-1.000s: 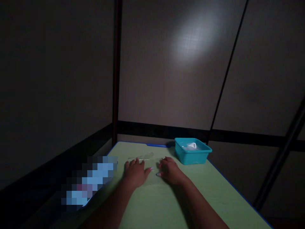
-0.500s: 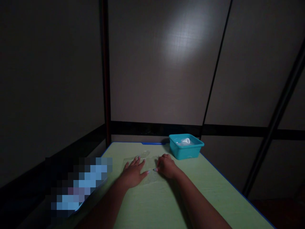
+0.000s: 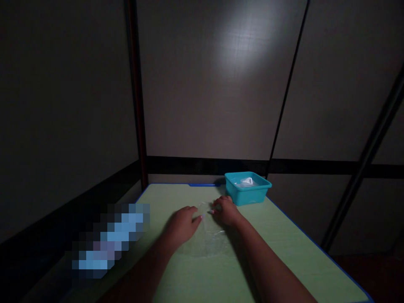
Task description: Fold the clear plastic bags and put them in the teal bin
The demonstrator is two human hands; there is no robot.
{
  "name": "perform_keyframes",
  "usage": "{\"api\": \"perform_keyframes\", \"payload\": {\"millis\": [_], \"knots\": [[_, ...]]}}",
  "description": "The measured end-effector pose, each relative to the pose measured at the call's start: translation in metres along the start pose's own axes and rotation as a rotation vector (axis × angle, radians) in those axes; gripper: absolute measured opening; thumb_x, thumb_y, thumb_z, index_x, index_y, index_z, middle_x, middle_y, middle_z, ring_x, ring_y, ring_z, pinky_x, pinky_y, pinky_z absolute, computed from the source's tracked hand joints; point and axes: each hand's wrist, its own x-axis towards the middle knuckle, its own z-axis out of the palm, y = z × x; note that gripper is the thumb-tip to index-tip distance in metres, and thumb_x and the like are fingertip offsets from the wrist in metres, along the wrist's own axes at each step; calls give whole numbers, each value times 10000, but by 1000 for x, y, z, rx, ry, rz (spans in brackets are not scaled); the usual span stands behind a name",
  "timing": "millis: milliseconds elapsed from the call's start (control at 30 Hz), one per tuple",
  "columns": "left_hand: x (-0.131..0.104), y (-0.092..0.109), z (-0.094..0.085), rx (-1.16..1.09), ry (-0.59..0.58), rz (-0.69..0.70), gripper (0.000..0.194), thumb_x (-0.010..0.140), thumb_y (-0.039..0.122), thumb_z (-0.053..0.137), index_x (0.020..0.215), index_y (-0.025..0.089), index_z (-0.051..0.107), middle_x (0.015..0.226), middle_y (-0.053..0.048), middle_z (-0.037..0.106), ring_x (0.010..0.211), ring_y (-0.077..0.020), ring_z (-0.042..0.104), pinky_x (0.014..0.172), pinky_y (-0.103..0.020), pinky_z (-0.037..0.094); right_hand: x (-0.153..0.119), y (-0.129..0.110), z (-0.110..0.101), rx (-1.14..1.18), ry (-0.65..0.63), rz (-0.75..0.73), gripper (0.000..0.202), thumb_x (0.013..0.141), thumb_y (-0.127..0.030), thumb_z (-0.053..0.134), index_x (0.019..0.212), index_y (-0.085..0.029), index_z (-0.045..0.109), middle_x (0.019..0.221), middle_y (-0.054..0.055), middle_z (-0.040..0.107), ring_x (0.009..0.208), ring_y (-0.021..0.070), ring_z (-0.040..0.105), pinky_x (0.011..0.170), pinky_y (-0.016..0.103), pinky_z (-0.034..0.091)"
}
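Note:
A thin clear plastic bag (image 3: 205, 246) lies spread on the light green table top, its see-through edges hard to make out. At its far left side is my left hand (image 3: 183, 225), fingers bent and thumb held apart from them, with nothing visible in its grasp. My right hand (image 3: 226, 210) is closed at the bag's far right part, fingers curled and thumb tucked in against the plastic. The exact pinch point is too dim to see.
A turquoise plastic basket (image 3: 248, 195) with clear plastic inside stands at the back right, just beyond my right hand. Along the left edge lies a pixelated bluish object (image 3: 116, 237). The green table (image 3: 284, 252) has a blue rim, and dark panelled walls rise behind it.
My left hand has gone from lying flat with spread fingers to bent fingers, slightly right. My right hand has shifted a little right and away. The bag's visible outline has changed and reaches nearer me.

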Motion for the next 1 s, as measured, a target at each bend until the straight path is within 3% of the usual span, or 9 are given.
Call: {"api": "perform_keyframes", "payload": {"millis": [100, 200, 500, 600, 700, 833, 1000], "knots": [[3, 0, -6, -12, 75, -3, 278, 829, 379, 459, 936, 206, 647, 954, -74, 646, 944, -193, 569, 858, -288, 393, 6, 11, 7, 20, 1, -53, 301, 706, -311, 648, 979, -185, 649, 1030, 94, 610, 1010, 236, 497, 857, 309, 363], [3, -1, -8, -43, 56, -21, 216, 811, 336, 486, 840, 215, 663, 883, -56, 642, 905, -183, 570, 833, -274, 398, 10, 16, 15, 84, -2, -120, 352, 726, -307, 623, 1057, -189, 615, 1092, 99, 604, 1066, 237, 492, 907, 338, 351], [0, 6, -5, -310, 44, 114, 214, 800, 311, 481, 807, 223, 676, 846, -54, 660, 826, -201, 580, 772, -282, 414, 15, 9, 19, 300, -122, -148, 319, 814, -368, 492, 1028, -197, 657, 1147, 92, 607, 1179, 259, 446, 987, 419, 310], [6, 2, -4, -563, 169, -44, 153, 744, 332, 561, 712, 214, 653, 768, -40, 651, 790, -196, 578, 757, -279, 416, 15, 7, 15, 430, -87, -195, 353, 820, -398, 483, 1017, -167, 663, 1128, 105, 618, 1141, 250, 487, 991, 407, 322], [16, -8, -1, -749, 294, -247, 239, 764, 406, 523, 687, 194, 601, 660, -19, 605, 656, -169, 571, 656, -272, 437, 15, 4, 8, 584, -42, -216, 417, 815, -486, 484, 960, -153, 688, 1086, 123, 637, 1084, 261, 529, 969, 407, 346], [24, -21, 0, -832, 399, -408, 368, 844, 470, 344, 770, 177, 553, 702, -32, 589, 571, -146, 561, 530, -254, 432, 15, -1, 0, 739, -40, -123, 526, 764, -601, 498, 889, -138, 713, 1005, 136, 670, 997, 274, 579, 931, 420, 372], [25, -28, -4, -866, 565, -489, 351, 869, 460, 313, 805, 192, 530, 827, -55, 591, 708, -159, 562, 614, -262, 445, 11, -6, -10, 857, -35, 2, 604, 766, -650, 442, 717, -119, 725, 883, 143, 700, 930, 263, 614, 940, 406, 356]]}}
